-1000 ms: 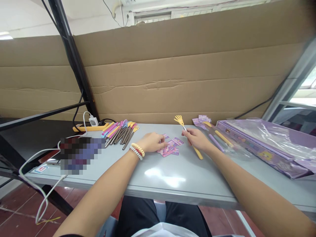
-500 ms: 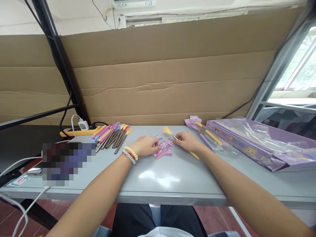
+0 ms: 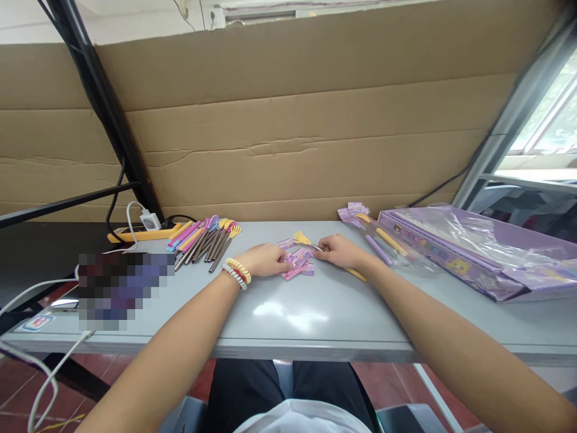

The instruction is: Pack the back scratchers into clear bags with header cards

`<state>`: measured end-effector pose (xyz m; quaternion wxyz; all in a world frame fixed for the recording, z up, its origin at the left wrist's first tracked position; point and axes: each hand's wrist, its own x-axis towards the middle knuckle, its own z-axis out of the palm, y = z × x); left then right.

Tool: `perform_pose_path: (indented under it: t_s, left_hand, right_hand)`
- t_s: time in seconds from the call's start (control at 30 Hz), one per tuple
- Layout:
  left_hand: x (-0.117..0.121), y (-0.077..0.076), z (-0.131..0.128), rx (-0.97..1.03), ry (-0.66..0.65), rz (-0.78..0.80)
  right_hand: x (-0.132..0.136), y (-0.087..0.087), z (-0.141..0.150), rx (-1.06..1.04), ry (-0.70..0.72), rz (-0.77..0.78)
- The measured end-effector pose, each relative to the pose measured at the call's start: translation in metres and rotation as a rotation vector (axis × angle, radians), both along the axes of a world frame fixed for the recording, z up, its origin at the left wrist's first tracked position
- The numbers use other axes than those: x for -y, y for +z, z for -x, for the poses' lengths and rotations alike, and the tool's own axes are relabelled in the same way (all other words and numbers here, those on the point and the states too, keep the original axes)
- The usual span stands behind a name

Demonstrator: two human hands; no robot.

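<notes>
My right hand (image 3: pixel 339 251) is closed around a yellow back scratcher (image 3: pixel 303 239) with a claw-shaped head and a yellow handle, lying low over the grey table (image 3: pixel 293 313). Its claw rests on a small pile of pink and purple cards (image 3: pixel 297 264). My left hand (image 3: pixel 265 260), with bead bracelets at the wrist, lies on the left side of that pile with curled fingers touching the cards.
A bundle of several more scratchers (image 3: pixel 205 240) lies at the left, by a yellow power strip (image 3: pixel 139 231) with a charger and white cable. Bagged scratchers (image 3: pixel 378 237) and a purple plastic-wrapped box (image 3: pixel 469 252) sit at the right. A cardboard wall (image 3: pixel 288 138) stands behind.
My right hand has lowered the yellow scratcher and brought it left, so its claw now lies on the cards. My left hand has stayed on the pile.
</notes>
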<state>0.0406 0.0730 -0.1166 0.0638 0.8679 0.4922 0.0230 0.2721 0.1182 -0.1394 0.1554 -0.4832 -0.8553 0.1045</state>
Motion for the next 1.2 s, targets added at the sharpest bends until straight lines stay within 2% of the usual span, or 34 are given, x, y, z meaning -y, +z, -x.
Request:
perform_pose_path:
  t_s: [0.4,0.73,1.2]
  left_hand:
    - [-0.004,-0.004,0.0035,-0.026,0.045,0.046]
    - [0.0007,0.0028,0.0002,-0.043,0.03,0.05]
    - [-0.001,0.0,0.002,-0.032,0.029,0.059]
  right_hand:
    - [0.0044,0.0028,-0.0011,-0.011,0.024,0.024]
    - [0.0061,0.0031,-0.0018,0.005,0.038,0.045]
    - [0.0077,0.0035,-0.0004,-0.02,0.063,0.04]
